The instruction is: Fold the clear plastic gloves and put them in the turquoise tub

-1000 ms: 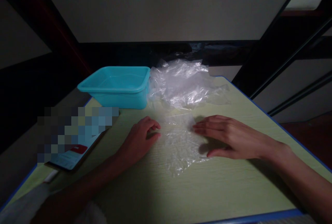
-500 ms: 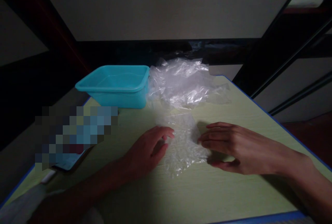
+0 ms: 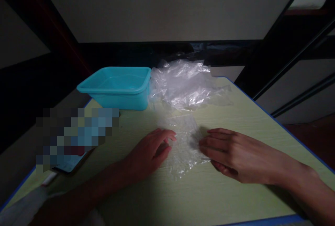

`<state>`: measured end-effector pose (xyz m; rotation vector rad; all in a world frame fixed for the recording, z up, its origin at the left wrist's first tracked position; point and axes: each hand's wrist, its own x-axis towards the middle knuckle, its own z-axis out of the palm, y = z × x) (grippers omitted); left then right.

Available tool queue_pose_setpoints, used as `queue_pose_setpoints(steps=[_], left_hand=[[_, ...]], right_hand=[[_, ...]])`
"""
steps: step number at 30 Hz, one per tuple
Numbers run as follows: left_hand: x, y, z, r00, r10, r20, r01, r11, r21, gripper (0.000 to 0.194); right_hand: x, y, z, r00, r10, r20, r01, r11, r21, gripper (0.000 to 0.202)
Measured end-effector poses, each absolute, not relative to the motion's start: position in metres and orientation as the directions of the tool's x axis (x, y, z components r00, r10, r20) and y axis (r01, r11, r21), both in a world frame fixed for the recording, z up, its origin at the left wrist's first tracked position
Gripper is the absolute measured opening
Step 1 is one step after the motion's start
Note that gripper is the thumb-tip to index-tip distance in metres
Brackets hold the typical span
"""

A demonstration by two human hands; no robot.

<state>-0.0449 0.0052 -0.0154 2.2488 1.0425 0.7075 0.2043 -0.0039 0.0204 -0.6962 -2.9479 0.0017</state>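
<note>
Clear plastic film (image 3: 183, 149), crinkled, lies flat on the pale yellow table (image 3: 248, 201), between the two hands. From my end I see the left hand (image 3: 150, 152) at its left edge, fingers curled inward, thumb and forefinger parted in a loose C; I cannot tell whether the tips touch the film or hover just over it. That forearm runs in low from the lower left, past some white cloth (image 3: 28, 201). I have the right hand (image 3: 232, 154) at the opposite edge, back turned up, fingers stretched toward the film and lying close together, thumb folded under; whether it pinches the edge or only rests there, I cannot tell. Its forearm slants in from the lower right. Beyond the film sits a bigger rumpled heap of clear plastic (image 3: 183, 84), and just left of that a turquoise basin (image 3: 120, 98). Farther left, near the table's blue edge, I make out a phone (image 3: 69, 165), much of it pixelated, and behind everything rises a grey panel (image 3: 162, 6)
</note>
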Motion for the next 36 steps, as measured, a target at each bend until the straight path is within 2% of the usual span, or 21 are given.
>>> queue_pose_setpoints(steps=[4, 13, 20, 30, 36], left_hand=[[-0.045, 0.006, -0.015, 0.556, 0.8, 0.225, 0.511, -0.542, 0.667, 0.024], [-0.044, 0.006, -0.015, 0.548, 0.807, 0.221, 0.521, -0.536, 0.664, 0.024], [-0.044, 0.006, -0.015, 0.548, 0.807, 0.222, 0.513, -0.533, 0.673, 0.023], [-0.046, 0.008, -0.016, 0.545, 0.801, 0.248, 0.516, -0.553, 0.653, 0.022], [-0.05, 0.016, -0.007, 0.465, 0.865, 0.19, 0.582, -0.46, 0.67, 0.018]], right_hand=[[0.203, -0.004, 0.021, -0.897, 0.439, 0.055, 0.441, 0.897, 0.03, 0.022], [0.206, 0.0, 0.015, -0.909, 0.412, 0.055, 0.416, 0.907, 0.065, 0.023], [0.208, 0.006, 0.011, -0.923, 0.343, 0.176, 0.369, 0.918, 0.147, 0.032], [0.208, 0.024, 0.002, -0.93, 0.332, 0.157, 0.348, 0.933, 0.088, 0.038], [0.206, 0.026, 0.002, -0.937, 0.292, 0.192, 0.311, 0.947, 0.075, 0.038]])
